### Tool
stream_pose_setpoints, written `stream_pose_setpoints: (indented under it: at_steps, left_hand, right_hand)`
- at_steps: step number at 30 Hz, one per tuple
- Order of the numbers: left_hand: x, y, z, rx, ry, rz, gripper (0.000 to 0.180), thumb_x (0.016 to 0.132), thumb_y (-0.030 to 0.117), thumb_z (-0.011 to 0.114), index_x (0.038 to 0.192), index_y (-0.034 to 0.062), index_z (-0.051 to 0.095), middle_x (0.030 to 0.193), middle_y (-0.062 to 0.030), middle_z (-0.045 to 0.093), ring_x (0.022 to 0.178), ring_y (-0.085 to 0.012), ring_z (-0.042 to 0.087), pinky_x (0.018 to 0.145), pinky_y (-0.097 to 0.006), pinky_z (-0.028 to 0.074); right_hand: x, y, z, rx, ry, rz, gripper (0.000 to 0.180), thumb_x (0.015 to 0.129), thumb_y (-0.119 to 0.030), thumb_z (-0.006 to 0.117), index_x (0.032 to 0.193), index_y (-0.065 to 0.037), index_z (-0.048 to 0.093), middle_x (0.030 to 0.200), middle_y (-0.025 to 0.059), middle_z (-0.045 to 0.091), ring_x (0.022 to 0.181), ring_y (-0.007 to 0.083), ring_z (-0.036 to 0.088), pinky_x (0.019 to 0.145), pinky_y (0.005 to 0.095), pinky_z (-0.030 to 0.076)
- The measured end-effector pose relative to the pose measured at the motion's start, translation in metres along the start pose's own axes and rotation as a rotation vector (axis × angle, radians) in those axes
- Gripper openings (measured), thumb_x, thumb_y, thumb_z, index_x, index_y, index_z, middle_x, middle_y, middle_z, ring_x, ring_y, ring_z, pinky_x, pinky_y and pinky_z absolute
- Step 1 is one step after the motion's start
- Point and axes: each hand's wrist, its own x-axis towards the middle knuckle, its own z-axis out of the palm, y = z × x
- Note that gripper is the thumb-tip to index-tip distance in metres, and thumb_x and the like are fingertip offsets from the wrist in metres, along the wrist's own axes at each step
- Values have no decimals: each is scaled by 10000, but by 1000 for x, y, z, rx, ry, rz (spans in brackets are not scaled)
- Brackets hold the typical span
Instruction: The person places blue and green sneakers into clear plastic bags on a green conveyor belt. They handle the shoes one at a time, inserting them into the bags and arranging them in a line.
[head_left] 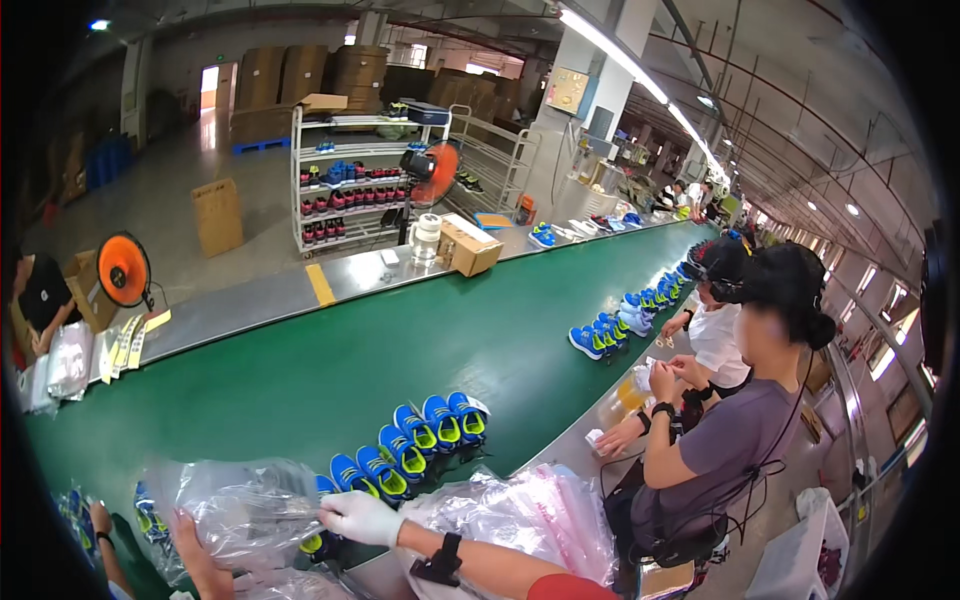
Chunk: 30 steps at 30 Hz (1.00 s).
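Green belt [330, 370]: bag [240, 510] btwn grips

Left hand [195, 555] is running off the lower edge; its fingers are lying behind the clear plastic bag [235, 510], grip unreadable. Gloved right hand [360, 517] is covering part of a blue shoe [318, 540]. Shelf shoes [350, 195] are showing too small to distinguish.

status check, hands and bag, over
Right hand, white-gloved, pinching clear plastic bag. Left hand under bag, grip unclear. Blue-green shoes lined alongside on green belt.
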Motion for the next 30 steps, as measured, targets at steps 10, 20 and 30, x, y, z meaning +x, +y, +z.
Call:
stream_pose_setpoints:
  at_steps: [10,20,30]
  left_hand:
    - [-20,-53,52,757,71,242,226,901,158,505,967,-47,573,890,-65,570,774,-192,521,728,-326,419]
    - [-57,11,35,1316,79,245,106,806,66,547,798,-30,591,648,-63,536,625,-120,486,538,-306,371]
    - [-8,73,-31,1150,258,492,187,857,122,567,925,-50,591,755,16,550,689,-59,445,599,-213,360]
  right_hand:
    - [-21,-54,0,-397,212,-575,277,710,-131,611,968,-42,564,953,114,576,874,282,553,743,377,444]
    - [27,-32,80,-333,83,-272,240,777,-196,591,961,-41,598,724,111,607,658,307,586,634,386,486]
    - [35,-6,32,-404,78,-206,336,809,-379,562,1009,-113,607,923,141,635,834,295,623,699,396,493]
